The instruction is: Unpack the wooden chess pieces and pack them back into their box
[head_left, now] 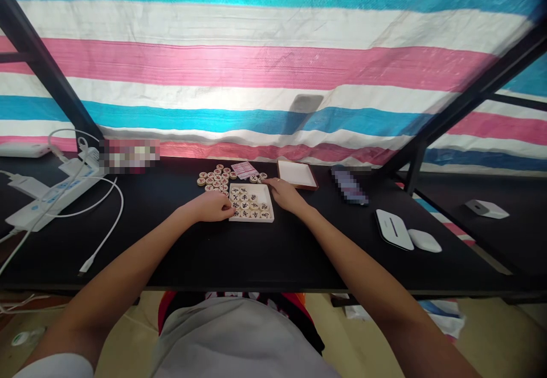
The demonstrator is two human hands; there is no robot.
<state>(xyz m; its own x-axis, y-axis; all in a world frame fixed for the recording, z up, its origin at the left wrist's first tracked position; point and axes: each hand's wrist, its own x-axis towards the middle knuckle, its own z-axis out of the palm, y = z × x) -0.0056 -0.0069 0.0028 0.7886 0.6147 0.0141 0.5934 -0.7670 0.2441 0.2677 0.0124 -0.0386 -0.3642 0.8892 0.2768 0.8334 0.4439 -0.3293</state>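
A white box (pixel 252 219) on the black desk holds rows of round Chinese chess pieces (pixel 245 206) with black characters. At its left edge is my left hand (pixel 210 206), fingers curled in against the box; anything inside them is hidden. My right hand (pixel 285 194) reaches past the box's far right corner. Its fingertips are on a Chinese chess piece (pixel 262 179), beside another loose black-marked piece (pixel 253 178). Behind my left hand lies a cluster of red-marked pieces (pixel 216 179).
A pink-and-white printed card (pixel 244 170) and the open box lid (pixel 297 174) lie behind the box. To the right are a blurred dark item (pixel 350 185), a white-topped flat device (pixel 394 230) and a white mouse (pixel 424 240). A power strip (pixel 55 192) with cables occupies the left.
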